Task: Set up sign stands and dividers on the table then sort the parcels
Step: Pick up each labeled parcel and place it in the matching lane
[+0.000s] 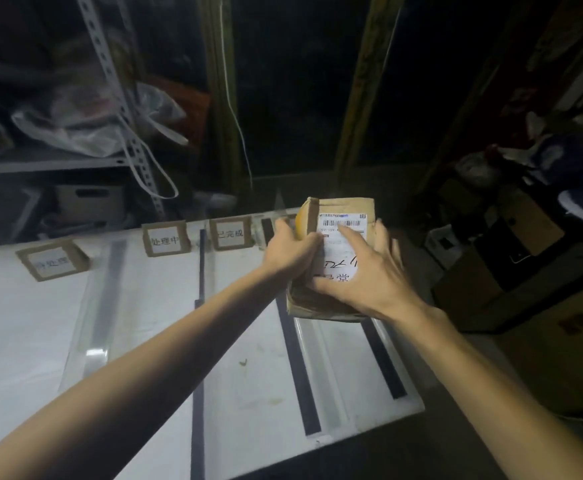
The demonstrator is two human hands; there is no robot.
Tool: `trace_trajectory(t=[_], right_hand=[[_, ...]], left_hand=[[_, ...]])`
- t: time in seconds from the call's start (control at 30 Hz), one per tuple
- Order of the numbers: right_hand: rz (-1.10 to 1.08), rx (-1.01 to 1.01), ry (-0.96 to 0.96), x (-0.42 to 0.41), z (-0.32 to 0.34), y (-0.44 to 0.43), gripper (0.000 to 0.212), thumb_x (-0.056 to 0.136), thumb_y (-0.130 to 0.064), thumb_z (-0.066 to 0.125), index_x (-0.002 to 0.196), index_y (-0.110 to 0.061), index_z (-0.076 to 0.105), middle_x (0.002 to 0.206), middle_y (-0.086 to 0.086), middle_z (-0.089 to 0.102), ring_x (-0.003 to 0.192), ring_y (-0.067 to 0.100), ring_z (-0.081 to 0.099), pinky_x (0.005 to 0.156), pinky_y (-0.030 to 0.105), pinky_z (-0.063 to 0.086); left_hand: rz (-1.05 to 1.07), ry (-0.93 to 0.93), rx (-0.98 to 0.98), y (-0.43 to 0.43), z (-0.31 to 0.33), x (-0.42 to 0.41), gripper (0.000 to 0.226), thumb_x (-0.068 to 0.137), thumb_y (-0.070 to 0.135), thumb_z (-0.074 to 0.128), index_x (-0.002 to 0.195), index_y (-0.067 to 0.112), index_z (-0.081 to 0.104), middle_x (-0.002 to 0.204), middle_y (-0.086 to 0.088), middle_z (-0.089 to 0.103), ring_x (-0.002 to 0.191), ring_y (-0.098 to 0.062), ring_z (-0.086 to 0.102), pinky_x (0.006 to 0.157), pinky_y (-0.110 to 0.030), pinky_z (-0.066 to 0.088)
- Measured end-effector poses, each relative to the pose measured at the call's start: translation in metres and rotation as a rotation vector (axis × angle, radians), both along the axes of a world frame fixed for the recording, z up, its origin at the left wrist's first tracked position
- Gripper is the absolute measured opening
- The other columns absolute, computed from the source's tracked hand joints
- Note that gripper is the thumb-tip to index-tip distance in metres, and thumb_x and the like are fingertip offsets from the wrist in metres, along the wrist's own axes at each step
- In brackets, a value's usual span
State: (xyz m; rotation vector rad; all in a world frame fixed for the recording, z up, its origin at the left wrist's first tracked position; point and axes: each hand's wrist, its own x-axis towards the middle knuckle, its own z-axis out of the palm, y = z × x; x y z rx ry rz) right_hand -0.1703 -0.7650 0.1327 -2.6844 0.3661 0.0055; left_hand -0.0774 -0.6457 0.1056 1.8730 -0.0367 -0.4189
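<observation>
Creased brown cardboard parcel (333,258) clamped between left hand (292,249) and right hand (369,271), above white table (137,323).

A tan brown cardboard parcel box (331,258) carries a white paper shipping label (341,244) printed with a black barcode and black handwritten characters, and a patch of yellow shows at its upper left corner. The white table (137,313) is crossed by long clear plastic divider strips with dark grey to black bases (297,368). Along its far edge stand three brown cardboard sign stands (166,238), each framing a white card with black characters.
</observation>
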Motion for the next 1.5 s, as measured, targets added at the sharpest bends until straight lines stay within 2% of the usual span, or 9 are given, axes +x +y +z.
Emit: trace_trajectory(t=[0.1, 0.3, 0.47, 0.6, 0.73, 0.93, 1.17, 1.37, 1.5], right_hand=[[0.021, -0.019, 0.077, 0.025, 0.0, -0.015, 0.115, 0.065, -0.078, 0.069, 0.156, -0.038, 0.01, 0.161, 0.005, -0.021, 0.149, 0.036, 0.004, 0.115, 0.051, 0.028], [0.279, -0.162, 0.124, 0.059, -0.034, -0.05, 0.116, 0.068, -0.068, 0.074, 0.155, -0.041, 0.003, 0.154, 0.0, -0.037, 0.141, 0.037, 0.013, 0.108, 0.049, 0.038], [0.343, -0.065, 0.139, 0.081, -0.075, -0.078, 0.113, 0.072, -0.056, 0.078, 0.156, -0.041, 0.003, 0.157, -0.009, -0.03, 0.146, 0.035, 0.003, 0.112, 0.053, 0.034], [0.382, -0.002, 0.15, 0.096, -0.095, -0.09, 0.115, 0.07, -0.058, 0.078, 0.156, -0.043, 0.003, 0.16, -0.005, -0.028, 0.149, 0.037, -0.005, 0.116, 0.055, 0.024], [0.418, 0.043, 0.154, 0.109, -0.097, -0.099, 0.113, 0.07, -0.06, 0.077, 0.156, -0.04, 0.007, 0.162, -0.005, -0.024, 0.149, 0.038, -0.001, 0.114, 0.055, 0.028], [0.453, 0.06, 0.14, 0.119, -0.087, -0.119, 0.108, 0.073, -0.051, 0.079, 0.156, -0.036, 0.013, 0.163, -0.005, -0.019, 0.147, 0.035, 0.008, 0.112, 0.05, 0.033], [0.465, 0.054, 0.331, 0.127, -0.109, -0.127, 0.109, 0.073, -0.057, 0.077, 0.157, -0.034, 0.011, 0.161, -0.007, -0.023, 0.148, 0.038, -0.002, 0.116, 0.057, 0.023], [0.445, 0.015, 0.457, 0.143, -0.147, -0.114, 0.1, 0.089, -0.044, 0.068, 0.157, -0.032, -0.004, 0.159, 0.0, -0.031, 0.15, 0.037, -0.008, 0.119, 0.057, 0.018], [0.483, -0.018, 0.514, 0.144, -0.154, -0.112, 0.089, 0.093, -0.043, 0.061, 0.158, -0.029, 0.001, 0.162, 0.002, -0.023, 0.15, 0.034, -0.007, 0.12, 0.056, 0.016]], left_hand=[[-0.001, 0.02, 0.017, -0.021, -0.011, 0.021, 0.073, 0.074, 0.05, 0.052, 0.137, 0.019, 0.034, 0.119, -0.008, 0.062, 0.106, -0.028, 0.064, 0.097, -0.047, 0.051], [-0.024, -0.044, 0.091, -0.049, -0.032, 0.045, 0.058, 0.095, 0.035, 0.05, 0.145, 0.019, 0.025, 0.126, -0.007, 0.059, 0.105, -0.026, 0.065, 0.09, -0.044, 0.056], [-0.186, -0.154, 0.266, -0.058, -0.048, 0.038, 0.09, 0.079, 0.039, 0.056, 0.153, 0.03, 0.005, 0.133, -0.012, 0.052, 0.113, -0.028, 0.059, 0.095, -0.046, 0.054], [-0.199, -0.242, 0.388, -0.061, -0.055, 0.028, 0.099, 0.076, 0.047, 0.048, 0.155, 0.03, -0.009, 0.144, -0.016, 0.038, 0.121, -0.031, 0.049, 0.104, -0.045, 0.045], [-0.29, -0.3, 0.593, -0.058, -0.06, 0.03, 0.075, 0.095, 0.047, 0.041, 0.157, 0.024, 0.005, 0.163, -0.012, 0.006, 0.14, -0.038, 0.031, 0.115, -0.048, 0.03], [-0.32, -0.335, 0.615, -0.069, -0.053, 0.038, 0.064, 0.1, 0.047, 0.04, 0.156, 0.028, 0.015, 0.163, -0.011, 0.008, 0.141, -0.037, 0.029, 0.115, -0.048, 0.026], [-0.626, -0.389, 0.952, -0.074, -0.067, 0.056, 0.094, 0.084, 0.077, 0.037, 0.156, 0.023, 0.011, 0.156, -0.018, 0.026, 0.144, -0.033, 0.028, 0.119, -0.055, -0.008], [-0.743, -0.406, 1.174, -0.071, -0.087, 0.064, 0.075, 0.096, 0.057, 0.039, 0.157, 0.023, 0.011, 0.163, -0.012, 0.013, 0.15, -0.037, -0.008, 0.114, -0.064, -0.013], [-0.746, -0.43, 1.206, -0.062, -0.098, 0.059, 0.066, 0.1, 0.04, 0.041, 0.156, 0.024, 0.012, 0.164, -0.013, 0.008, 0.149, -0.038, -0.013, 0.113, -0.064, -0.017]])
